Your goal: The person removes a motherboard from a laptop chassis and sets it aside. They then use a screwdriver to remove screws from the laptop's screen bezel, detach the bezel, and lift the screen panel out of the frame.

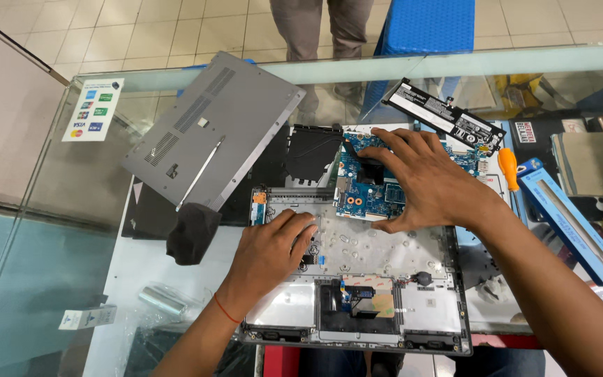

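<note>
An opened silver laptop chassis (385, 293) lies on the glass counter, its inside facing up. A blue motherboard (364, 199) sits in its upper half. My right hand (423, 181) is spread over the motherboard, fingertips on its top edge and thumb at its lower edge. My left hand (270, 255) rests on the chassis's left side, fingers touching the metal frame beside the board. A red thread circles the left wrist.
The grey bottom cover (218, 126) lies tilted at the upper left with a thin metal tool on it. A black cloth (190, 234) sits below it. A black battery (448, 115), an orange-handled screwdriver (508, 167) and a blue box (570, 220) lie right. A person's legs stand beyond the counter.
</note>
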